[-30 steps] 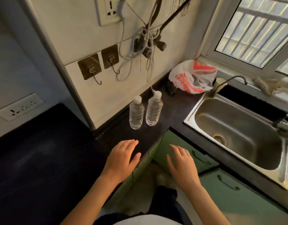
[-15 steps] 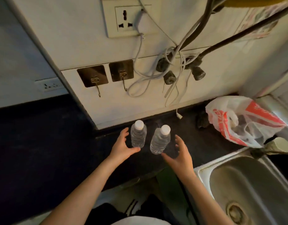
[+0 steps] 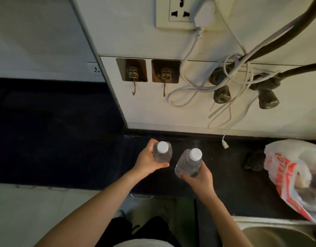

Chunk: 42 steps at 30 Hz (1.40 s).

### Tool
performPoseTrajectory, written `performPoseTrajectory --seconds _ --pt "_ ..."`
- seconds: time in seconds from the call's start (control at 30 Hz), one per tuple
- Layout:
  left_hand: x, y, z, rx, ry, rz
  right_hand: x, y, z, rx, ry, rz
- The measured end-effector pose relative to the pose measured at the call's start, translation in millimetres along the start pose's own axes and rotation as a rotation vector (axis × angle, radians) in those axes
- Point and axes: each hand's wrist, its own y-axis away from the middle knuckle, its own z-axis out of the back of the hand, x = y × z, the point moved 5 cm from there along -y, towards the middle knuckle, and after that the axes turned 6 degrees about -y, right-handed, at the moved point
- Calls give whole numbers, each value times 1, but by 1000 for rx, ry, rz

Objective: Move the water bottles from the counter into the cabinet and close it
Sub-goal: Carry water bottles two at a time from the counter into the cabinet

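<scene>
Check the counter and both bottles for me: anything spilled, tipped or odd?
No spill shows. The right bottle leans in the right hand; the left bottle stands about upright in the left hand. Loose white cables dangle down the wall, one end just above the counter.

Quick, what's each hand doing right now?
Left hand: closed around the left water bottle.
Right hand: closed around the right water bottle, which is tilted.

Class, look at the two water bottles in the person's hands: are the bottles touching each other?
Apart. The head view shows dark counter between the left bottle and the right bottle, each gripped separately.
</scene>
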Motion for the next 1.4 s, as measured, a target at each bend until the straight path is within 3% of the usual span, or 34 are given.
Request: performPoseTrajectory --seconds 0.17,0.47,1.0,1.4 --pt "17 33 14 -94 69 54 14 10 -7 0 46 12" --pt "102 136 98 -316 315 251 60 64 -118 267 70 31" --pt "325 457 335 -958 764 439 160 315 -495 842 17 198" --pt "468 615 406 -1377 947 689 169 445 -729 1222 243 211"
